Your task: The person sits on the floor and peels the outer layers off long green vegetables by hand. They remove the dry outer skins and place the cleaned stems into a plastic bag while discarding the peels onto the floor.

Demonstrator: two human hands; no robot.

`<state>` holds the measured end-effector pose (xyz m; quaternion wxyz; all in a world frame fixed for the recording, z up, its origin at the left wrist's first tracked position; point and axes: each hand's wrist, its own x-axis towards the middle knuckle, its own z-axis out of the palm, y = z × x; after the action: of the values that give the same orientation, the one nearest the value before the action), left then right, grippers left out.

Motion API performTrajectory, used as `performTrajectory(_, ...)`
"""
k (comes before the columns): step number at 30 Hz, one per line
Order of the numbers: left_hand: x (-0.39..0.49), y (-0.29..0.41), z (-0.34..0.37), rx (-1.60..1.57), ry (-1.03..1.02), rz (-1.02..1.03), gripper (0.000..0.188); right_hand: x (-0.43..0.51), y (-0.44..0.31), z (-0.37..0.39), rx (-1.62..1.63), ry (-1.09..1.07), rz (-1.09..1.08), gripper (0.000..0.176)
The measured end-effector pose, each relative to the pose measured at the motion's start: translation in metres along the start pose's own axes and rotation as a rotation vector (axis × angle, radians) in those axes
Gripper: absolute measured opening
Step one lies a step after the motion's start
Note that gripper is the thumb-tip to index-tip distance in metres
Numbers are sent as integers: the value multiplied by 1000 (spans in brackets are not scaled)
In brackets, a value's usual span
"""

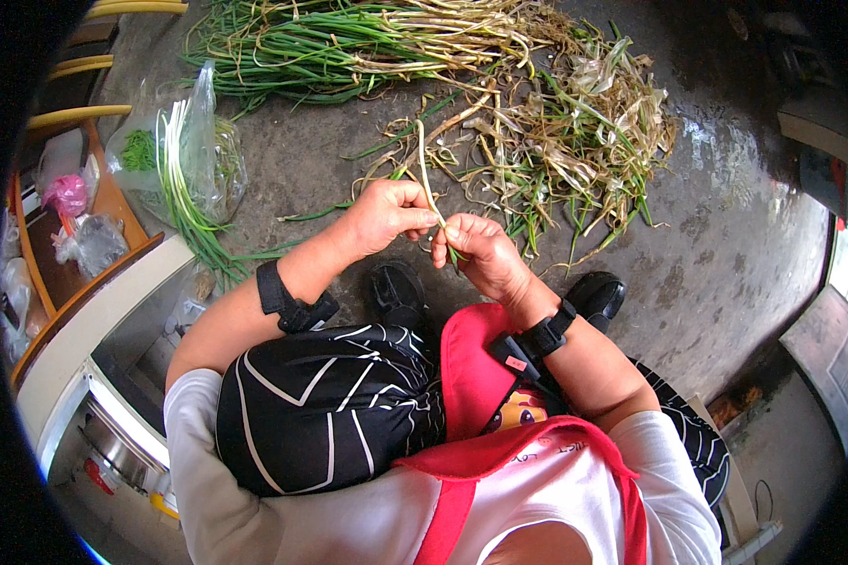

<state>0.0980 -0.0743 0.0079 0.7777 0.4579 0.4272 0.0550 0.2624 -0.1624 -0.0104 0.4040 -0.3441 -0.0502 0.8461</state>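
Between my hands is one green onion (424, 159), its pale end pointing up and away from me. My left hand (389, 219) pinches its stalk between thumb and fingers. My right hand (487, 254) grips it just below, fingertips almost touching the left ones, with a short green part showing under them. Beyond lies a large pile of untrimmed green onions (353, 49), green leaves to the left and yellowed stalks to the right. Peeled green onions (173, 155) with white stems rest to the left against a clear plastic bag (212, 162).
A heap of dry peelings and leaf scraps (579, 148) covers the concrete floor (735, 233) ahead right. At left stands a wooden shelf (113, 183) with plastic bags and a pink bag (67, 194). A metal pot (116, 448) sits lower left. My black shoes (396, 289) are below my hands.
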Motion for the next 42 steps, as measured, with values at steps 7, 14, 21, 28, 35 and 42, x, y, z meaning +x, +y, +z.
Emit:
performTrajectory(7,-4,4,-5,-203,-50,-158,11,-2,1,3,20,-56,26,14)
performTrajectory(14,-7,1,-20,-311,-87,-114,9,-2,2,0,-55,-12,57,16)
performTrajectory(21,-5,-1,-33,-499,113,25,8,-2,4,1,-35,-54,0,15)
performTrajectory(28,-6,10,-59,-682,301,191,8,-4,0,2,-116,-28,11,16)
performTrajectory(35,-7,20,-54,4,257,-67,18,-3,-2,1,-103,-9,-22,15)
performTrajectory(42,-1,-13,-6,210,-64,18,47,-2,-5,-3,-167,-11,-68,12)
